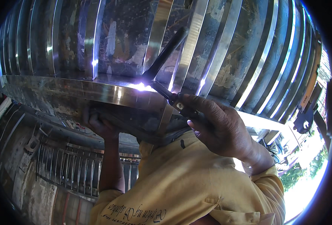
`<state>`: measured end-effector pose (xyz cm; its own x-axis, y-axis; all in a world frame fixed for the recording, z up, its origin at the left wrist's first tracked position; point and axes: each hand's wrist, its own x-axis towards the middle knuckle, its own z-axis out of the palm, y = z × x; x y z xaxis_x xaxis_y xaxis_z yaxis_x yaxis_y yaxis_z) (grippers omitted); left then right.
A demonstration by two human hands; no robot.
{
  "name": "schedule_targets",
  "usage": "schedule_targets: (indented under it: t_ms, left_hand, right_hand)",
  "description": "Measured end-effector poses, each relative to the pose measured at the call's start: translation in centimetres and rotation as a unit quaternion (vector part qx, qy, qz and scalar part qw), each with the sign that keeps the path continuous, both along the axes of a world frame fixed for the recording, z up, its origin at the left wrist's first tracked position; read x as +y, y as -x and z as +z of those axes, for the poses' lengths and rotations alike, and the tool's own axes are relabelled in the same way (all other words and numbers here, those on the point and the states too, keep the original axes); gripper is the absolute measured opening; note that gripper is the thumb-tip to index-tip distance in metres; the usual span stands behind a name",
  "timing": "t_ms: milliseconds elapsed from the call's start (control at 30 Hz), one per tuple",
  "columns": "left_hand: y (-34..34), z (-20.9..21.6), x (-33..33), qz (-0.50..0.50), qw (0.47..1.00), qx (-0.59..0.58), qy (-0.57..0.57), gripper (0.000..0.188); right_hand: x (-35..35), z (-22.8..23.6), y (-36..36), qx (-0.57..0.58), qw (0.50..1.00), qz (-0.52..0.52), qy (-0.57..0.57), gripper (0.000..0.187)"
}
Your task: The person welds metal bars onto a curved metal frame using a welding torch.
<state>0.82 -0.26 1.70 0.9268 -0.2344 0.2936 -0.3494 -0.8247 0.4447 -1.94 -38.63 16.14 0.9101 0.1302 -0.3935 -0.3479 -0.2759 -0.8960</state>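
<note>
My right hand grips the black handle of a TIG welding torch, whose long back cap slants up and to the right. At the torch head, a bright white-violet arc glows against a flat metal rail, near the foot of an upright metal bar. Below the rail, in shadow, my left hand has its fingers curled around a dark cable that loops over from the torch handle. Glare hides the exact spot where the arc meets the metal.
A row of shiny upright bars stands over a scuffed dark metal sheet. Behind my left arm is another barred metal grille. A clamp-like dark metal piece hangs at the right, beside bright daylight.
</note>
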Motion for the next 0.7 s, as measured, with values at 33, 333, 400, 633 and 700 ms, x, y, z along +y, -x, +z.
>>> schedule_targets:
  t_ms: [33,333,400,633,700]
  left_hand:
    - [0.0,0.0,0.0,0.007,1.0,0.008,-0.009,0.031]
    - [0.2,-0.2,0.5,0.006,0.999,0.004,-0.032,0.033]
    - [0.1,0.0,0.2,0.006,0.999,0.004,-0.033,0.033]
    - [-0.1,0.1,-0.1,-0.004,1.0,0.003,-0.01,0.033]
    - [-0.2,0.3,-0.2,-0.008,1.0,0.002,-0.005,0.033]
  right_hand:
    - [0.0,0.1,-0.1,0.011,1.0,0.016,0.016,0.054]
    - [-0.2,0.2,-0.4,0.006,1.0,-0.01,-0.017,0.058]
    - [-0.1,-0.1,-0.1,-0.003,1.0,-0.001,-0.005,0.057]
    - [-0.3,0.3,-0.7,0.002,1.0,-0.017,-0.014,0.054]
    - [-0.7,0.8,-1.0,0.018,1.0,-0.009,0.003,0.054]
